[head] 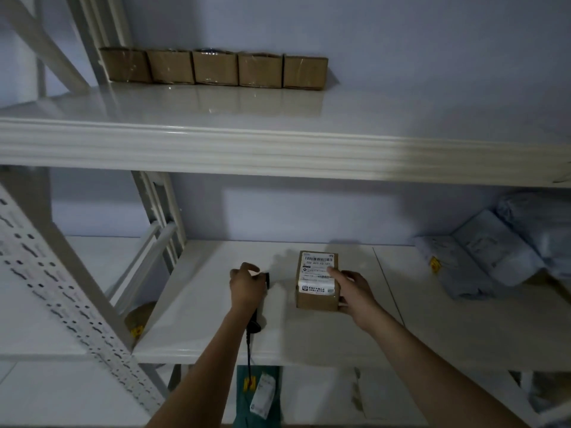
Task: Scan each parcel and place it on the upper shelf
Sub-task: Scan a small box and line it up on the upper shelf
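Observation:
A small cardboard parcel (317, 281) with a white barcode label on top sits on the lower white shelf (216, 329). My right hand (355, 293) grips its right side, thumb on the label. My left hand (247, 284) grips a black handheld scanner (262, 281), its head pointing right toward the parcel and its cable hanging below the shelf edge. Several brown boxes (214, 67) stand in a row at the back of the upper shelf (278, 143).
Grey plastic mailer bags (494, 251) are piled at the right end of the lower shelf. A perforated white upright (61, 298) rises at left. Below the shelf lie a green item and a white package (262, 395).

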The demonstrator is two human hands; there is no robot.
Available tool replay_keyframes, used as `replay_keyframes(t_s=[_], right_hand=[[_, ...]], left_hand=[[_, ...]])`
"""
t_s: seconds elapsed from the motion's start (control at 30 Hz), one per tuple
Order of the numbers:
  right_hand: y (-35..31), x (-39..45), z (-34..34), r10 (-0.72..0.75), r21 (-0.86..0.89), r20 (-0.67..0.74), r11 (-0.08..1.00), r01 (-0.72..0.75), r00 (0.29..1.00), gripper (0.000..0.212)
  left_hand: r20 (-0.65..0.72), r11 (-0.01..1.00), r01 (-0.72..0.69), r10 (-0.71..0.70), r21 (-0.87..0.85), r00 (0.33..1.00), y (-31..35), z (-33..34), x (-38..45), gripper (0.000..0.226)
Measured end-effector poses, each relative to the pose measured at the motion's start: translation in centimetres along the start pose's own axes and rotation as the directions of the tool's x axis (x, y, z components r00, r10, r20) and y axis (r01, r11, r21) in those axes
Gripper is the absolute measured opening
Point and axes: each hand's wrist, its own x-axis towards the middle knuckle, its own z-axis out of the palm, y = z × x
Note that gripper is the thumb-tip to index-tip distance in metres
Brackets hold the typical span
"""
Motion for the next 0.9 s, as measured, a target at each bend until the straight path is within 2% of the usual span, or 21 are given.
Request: replay_keyframes(t_s=[0.07, 0.17, 0.33, 0.4, 0.53, 0.6, 0.67, 0.73, 0.9], right_hand=[[-0.9, -1.1, -0.7, -0.020, 0.020, 0.012, 1.000, 0.020, 1.000, 0.055], [-2.4, -3.2, -2.2, -0.061, 0.030, 0.030, 0.998, 0.060, 0.998, 0.046], [-5.3, -7.4, -5.4, -0.097, -0.016, 0.092, 0.995, 0.099, 0.991, 0.038], [-6.9, -9.2, -6.8, -0.117, -0.061, 0.173, 0.990, 0.129, 0.978, 0.041], [-9.8, -13.2, -9.1, -0.229, -0.239, 0.298, 0.922, 0.305, 0.927, 0.049], [-11.1, -15.1, -10.0, -0.320, -0.351, 0.357, 0.824, 0.444, 0.878, 0.055], [-12.6, -17.0, -10.8, -0.422, -0.449, 0.409, 0.679, 0.581, 0.809, 0.058], [-14.4, -18.8, -11.4, -0.483, -0.511, 0.455, 0.546, 0.664, 0.748, 0.051], [-18.2, -23.4, -12.7, -0.545, -0.568, 0.452, 0.434, 0.699, 0.706, 0.053]], left_hand=[[0.106, 0.993, -0.078, 0.087, -0.090, 0.990, 2.2, 0.0, -1.8, 0.028], [0.304, 0.955, -0.113, 0.197, -0.273, 0.932, 5.3, 0.1, -5.1, 0.046], [0.506, 0.913, -0.298, 0.404, -0.280, 0.762, 9.7, 0.3, -10.4, 0.097], [0.489, 0.880, -0.353, 0.471, -0.319, 0.734, 11.0, 0.3, -12.0, 0.098], [0.313, 0.851, -0.402, 0.504, -0.338, 0.805, 14.1, -0.4, -15.8, 0.063], [0.243, 0.847, -0.472, 0.524, -0.245, 0.816, 15.8, -1.4, -17.2, 0.056], [0.217, 0.846, -0.526, 0.532, -0.090, 0.818, 17.6, -2.9, -18.4, 0.066], [0.220, 0.830, -0.557, 0.539, 0.027, 0.813, 19.3, -4.6, -19.3, 0.072], [0.171, 0.709, -0.678, 0.656, 0.192, 0.735, 23.5, -8.9, -22.5, 0.061]])
